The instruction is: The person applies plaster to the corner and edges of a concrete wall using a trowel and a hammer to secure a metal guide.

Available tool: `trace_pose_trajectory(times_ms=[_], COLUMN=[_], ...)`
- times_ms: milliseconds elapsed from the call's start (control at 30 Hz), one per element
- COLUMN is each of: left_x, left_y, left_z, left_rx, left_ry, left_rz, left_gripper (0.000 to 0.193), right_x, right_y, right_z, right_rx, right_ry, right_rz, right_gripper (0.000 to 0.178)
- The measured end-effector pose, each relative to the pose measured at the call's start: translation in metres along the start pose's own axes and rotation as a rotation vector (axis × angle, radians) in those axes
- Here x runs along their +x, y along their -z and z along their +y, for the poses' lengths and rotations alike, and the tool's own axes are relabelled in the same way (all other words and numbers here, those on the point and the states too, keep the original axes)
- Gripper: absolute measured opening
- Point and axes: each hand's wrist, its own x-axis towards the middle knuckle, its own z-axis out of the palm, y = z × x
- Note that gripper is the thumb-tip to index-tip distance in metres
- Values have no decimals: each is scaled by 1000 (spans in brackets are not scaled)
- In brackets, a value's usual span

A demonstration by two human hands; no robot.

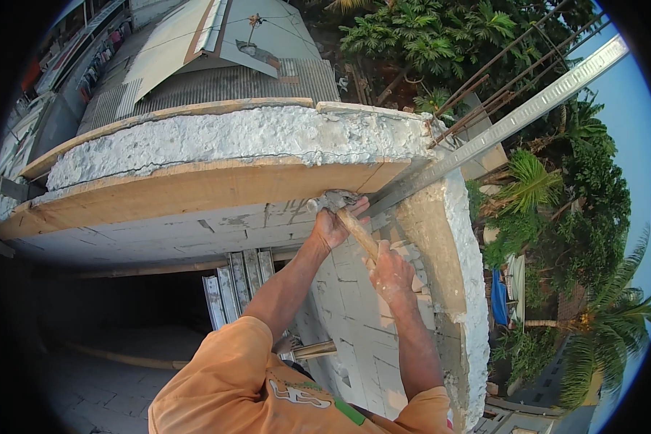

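Prying at the wooden form board with a claw hammer, left hand and right hand both clenched on its handle just below the board; probably calls next for steady leverage.

head cam | worn on person's head, looks steeply down, fisheye | close on both hands at concrete wall top | rooftops, trees far below | single view, no overlap

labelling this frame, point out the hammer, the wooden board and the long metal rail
hammer (355, 228): head view, on the wooden handle between the two hands
wooden board (195, 189): head view, on its broad face under the rough concrete edge
long metal rail (506, 124): head view, midway along its slanted length
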Motion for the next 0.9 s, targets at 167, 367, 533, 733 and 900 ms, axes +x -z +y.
trace_pose_trajectory(times_ms=[167, 367, 533, 733, 900], left_x=[5, 23, 21, 11, 13], left_y=[-4, 7, -11, -12, -3], left_z=[-4, 3, 2, 2, 1], left_rx=[-224, -273, -246, -316, -356], left_ry=[3, -51, -49, 10, -22], left_rz=[81, 117, 170, 103, -52], left_gripper=[60, 48, 47, 44, 37], right_x=[9, 14, 11, -5, -2], right_y=[20, 20, -7, -16, 3], right_z=[14, 21, 24, -8, -6], right_rx=[162, 643, 488, 386, 358], right_ry=[65, -50, 148, -91, -86], right_rz=[-188, -427, -46, -81, -164], right_gripper=[51, 65, 67, 70, 70])
